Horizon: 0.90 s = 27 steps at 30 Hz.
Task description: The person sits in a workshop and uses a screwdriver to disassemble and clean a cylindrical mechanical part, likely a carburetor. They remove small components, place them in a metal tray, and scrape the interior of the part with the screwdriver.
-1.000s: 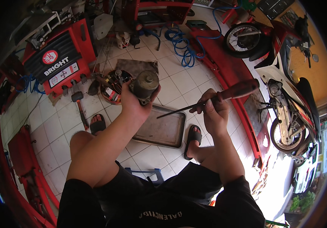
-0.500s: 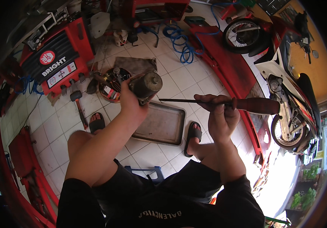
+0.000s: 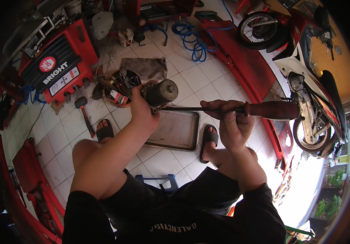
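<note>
My left hand (image 3: pixel 144 106) is closed round a dark, cylindrical metal part (image 3: pixel 160 92) that looks like a small motor, its rounded end tilted up to the right. In my right hand (image 3: pixel 236 126) is a long screwdriver (image 3: pixel 270 110) with a dark red handle. My fingers wrap its shaft near the handle, and the shaft points left. Its tip meets the lower edge of the metal part, close to my left hand; the exact contact spot is too small to make out. Beneath both hands a shallow metal tray (image 3: pixel 177 146) lies on the tiled floor.
Behind my left hand stands a round container of tools (image 3: pixel 116 97), with a grey rag (image 3: pixel 142 68) beyond it. A mallet (image 3: pixel 84 116) lies left. Coiled blue hose (image 3: pixel 197 51) rests near a red ramp (image 3: pixel 240 61). A motorcycle (image 3: pixel 305 89) stands at right.
The screwdriver has moved left, and its tip has gone from just short of the metal part to touching it. My left hand still holds the part in nearly the same place.
</note>
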Each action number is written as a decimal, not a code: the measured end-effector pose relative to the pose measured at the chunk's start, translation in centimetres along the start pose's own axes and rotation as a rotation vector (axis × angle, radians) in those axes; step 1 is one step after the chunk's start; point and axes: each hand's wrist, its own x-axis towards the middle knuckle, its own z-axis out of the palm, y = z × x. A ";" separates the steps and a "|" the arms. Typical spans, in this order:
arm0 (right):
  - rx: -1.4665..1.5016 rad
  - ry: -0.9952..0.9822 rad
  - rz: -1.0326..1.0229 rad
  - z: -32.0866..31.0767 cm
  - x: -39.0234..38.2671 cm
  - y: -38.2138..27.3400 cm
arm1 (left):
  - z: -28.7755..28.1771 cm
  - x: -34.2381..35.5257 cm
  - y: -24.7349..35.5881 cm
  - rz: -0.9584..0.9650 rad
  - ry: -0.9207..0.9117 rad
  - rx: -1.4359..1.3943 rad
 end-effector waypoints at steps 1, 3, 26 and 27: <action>-0.015 -0.018 -0.012 0.0 0.1 0.0 | 0.1 0.0 0.0 -0.010 -0.003 -0.015; -0.053 -0.029 -0.023 0.0 0.2 0.1 | 0.4 0.0 -0.1 -0.005 0.040 -0.006; -0.503 0.032 0.311 0.6 1.5 -0.3 | 0.6 -1.5 -2.0 -0.027 0.221 0.052; -0.597 0.058 0.400 0.7 1.5 -0.3 | 0.8 -1.4 -2.0 -0.030 0.205 0.049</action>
